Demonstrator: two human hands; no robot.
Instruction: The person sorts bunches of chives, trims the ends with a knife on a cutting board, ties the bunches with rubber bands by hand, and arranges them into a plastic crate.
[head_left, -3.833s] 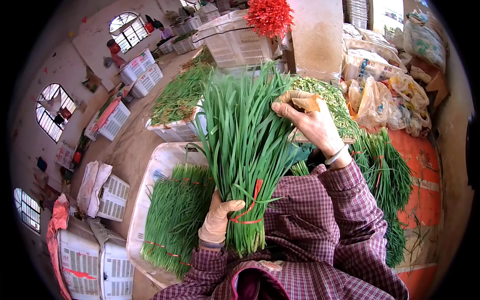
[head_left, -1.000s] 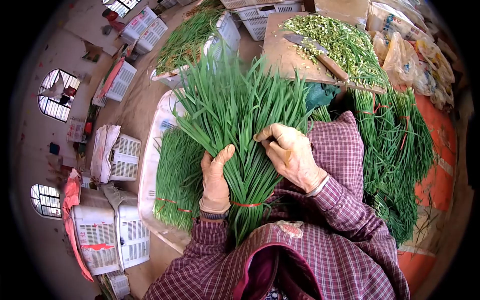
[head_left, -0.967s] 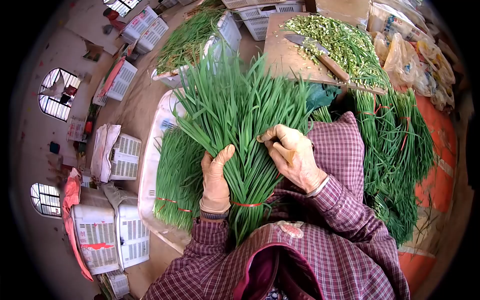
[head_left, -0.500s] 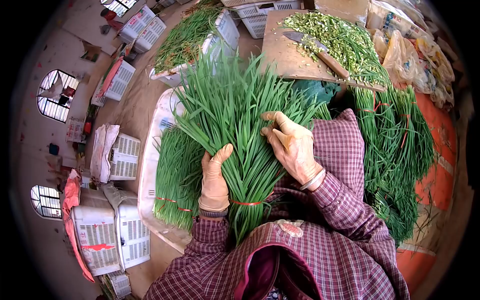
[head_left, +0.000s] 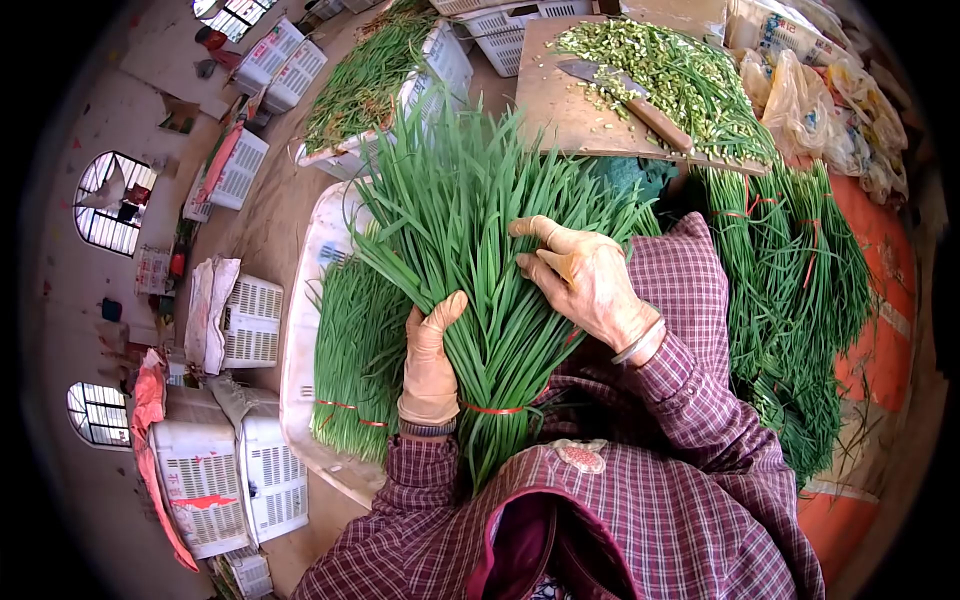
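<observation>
A tied bunch of garlic chives [head_left: 490, 340] stands upright in front of my lap, its leaves fanned out at the top and a red band near its lower end. My left hand [head_left: 430, 365], in a thin tan glove, grips the bunch's left side, the thumb over the leaves. On the bunch's right side is my gloved right hand [head_left: 585, 280], its index finger and thumb apart against the leaves; its other fingers are partly hidden. Left of my left hand, another banded bunch of chives [head_left: 350, 350] lies in a white crate [head_left: 297, 350].
At the back, a wooden board [head_left: 545, 100] carries chopped chives [head_left: 660, 80] and a knife [head_left: 640, 108]. More banded bunches [head_left: 785, 260] lie on my right. Plastic bags [head_left: 810, 110] sit behind them. Loose greens fill a rear crate [head_left: 440, 75]; white crates [head_left: 200, 480] line the left.
My right hand has shifted slightly left over the leaves, and its wrist has turned a little. My left hand keeps its grip on the bunch. The view has shifted slightly.
</observation>
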